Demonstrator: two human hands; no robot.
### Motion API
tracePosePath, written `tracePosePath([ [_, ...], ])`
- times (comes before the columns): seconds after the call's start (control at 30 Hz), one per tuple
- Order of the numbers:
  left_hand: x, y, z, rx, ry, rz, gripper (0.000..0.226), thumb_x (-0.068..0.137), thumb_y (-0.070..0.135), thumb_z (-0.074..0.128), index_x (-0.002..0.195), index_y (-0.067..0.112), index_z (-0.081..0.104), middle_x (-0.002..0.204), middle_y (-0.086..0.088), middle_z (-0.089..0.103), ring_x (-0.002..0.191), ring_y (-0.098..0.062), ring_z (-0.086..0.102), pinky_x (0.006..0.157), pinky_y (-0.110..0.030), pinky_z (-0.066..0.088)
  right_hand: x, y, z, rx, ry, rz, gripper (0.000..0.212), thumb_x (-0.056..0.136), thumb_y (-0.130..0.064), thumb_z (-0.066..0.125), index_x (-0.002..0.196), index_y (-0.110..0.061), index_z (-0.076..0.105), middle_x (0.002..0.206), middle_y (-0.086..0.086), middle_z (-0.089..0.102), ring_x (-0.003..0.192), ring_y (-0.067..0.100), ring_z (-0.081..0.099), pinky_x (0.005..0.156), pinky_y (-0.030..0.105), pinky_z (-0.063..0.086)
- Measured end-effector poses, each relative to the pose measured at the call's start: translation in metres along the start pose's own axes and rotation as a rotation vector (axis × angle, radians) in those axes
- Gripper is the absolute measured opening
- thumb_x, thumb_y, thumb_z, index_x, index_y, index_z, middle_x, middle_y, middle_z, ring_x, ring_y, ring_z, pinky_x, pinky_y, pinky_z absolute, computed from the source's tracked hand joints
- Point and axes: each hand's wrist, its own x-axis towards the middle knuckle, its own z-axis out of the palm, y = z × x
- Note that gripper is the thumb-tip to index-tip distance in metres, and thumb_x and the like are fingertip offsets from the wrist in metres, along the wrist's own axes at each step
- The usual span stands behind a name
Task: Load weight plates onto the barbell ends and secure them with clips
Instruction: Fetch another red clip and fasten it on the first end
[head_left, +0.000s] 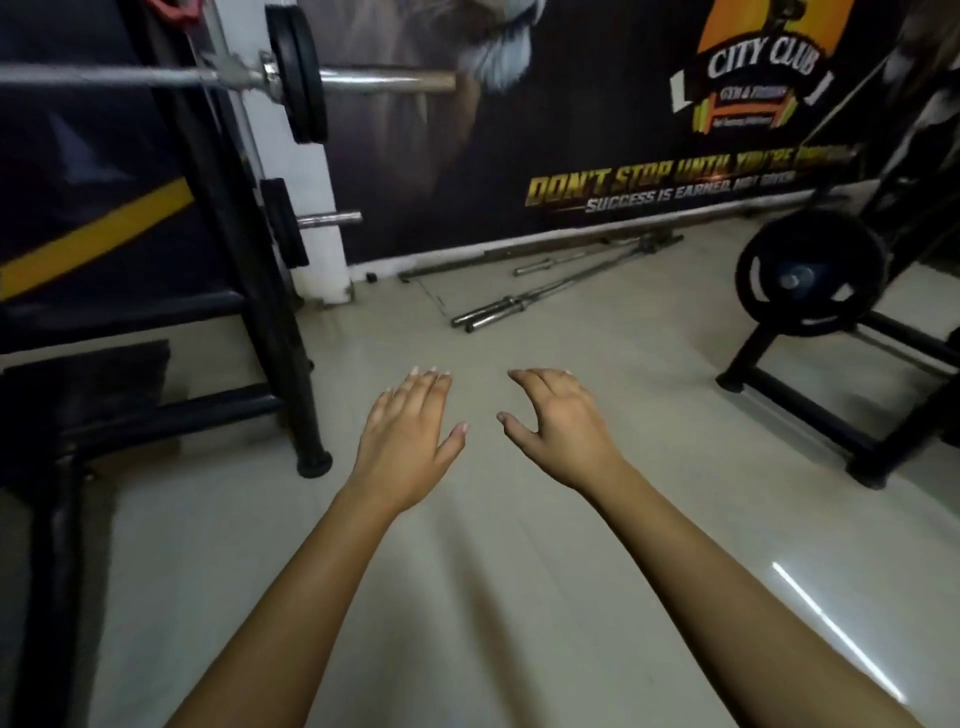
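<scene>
1. Hovering at centre frame over bare floor, the left hand (410, 441) and right hand (558, 426) are spread apart and hold nothing.
2. Upper left, the barbell (384, 80) rests on the rack (228, 218), black plates (297, 73) already on its sleeve; no clip visible outboard.
3. Right of frame, a spare plate (810, 280) hangs on a stand: judged heavy, rigid, smooth; best gripped two-handed at opposite rim edges.

I see pale tiled floor (467, 571) w/ spare bars (550, 291) lying by the wall, plus bench rack feet (314, 464) & plate stand base (810, 410).
</scene>
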Motion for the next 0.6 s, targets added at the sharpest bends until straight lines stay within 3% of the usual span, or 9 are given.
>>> tracePosePath([
  [0.27, 0.168, -0.055, 0.026, 0.069, 0.096, -0.179, 0.058, 0.092, 0.043, 0.039, 0.141, 0.014, 0.024, 0.148, -0.007, 0.03, 0.139, -0.022, 0.019, 0.111, -0.04, 0.015, 0.191, 0.063, 0.043, 0.047, -0.07, -0.19, 0.05, 0.087, -0.031, 0.055, 0.131, -0.009, 0.044, 0.13, 0.01, 0.052, 0.123, 0.026, 0.041, 0.106, 0.033, 0.022],
  [0.6, 0.349, -0.178, 0.025, 0.15, 0.274, -0.335, 0.058, 0.092, 0.043, 0.039, 0.141, 0.014, 0.026, 0.147, -0.009, 0.031, 0.138, -0.022, 0.021, 0.111, -0.04, 0.015, 0.445, 0.07, 0.104, 0.123, -0.039, -0.396, 0.051, 0.089, -0.035, 0.053, 0.134, -0.014, 0.04, 0.134, 0.008, 0.049, 0.125, 0.023, 0.039, 0.106, 0.035, 0.025],
])
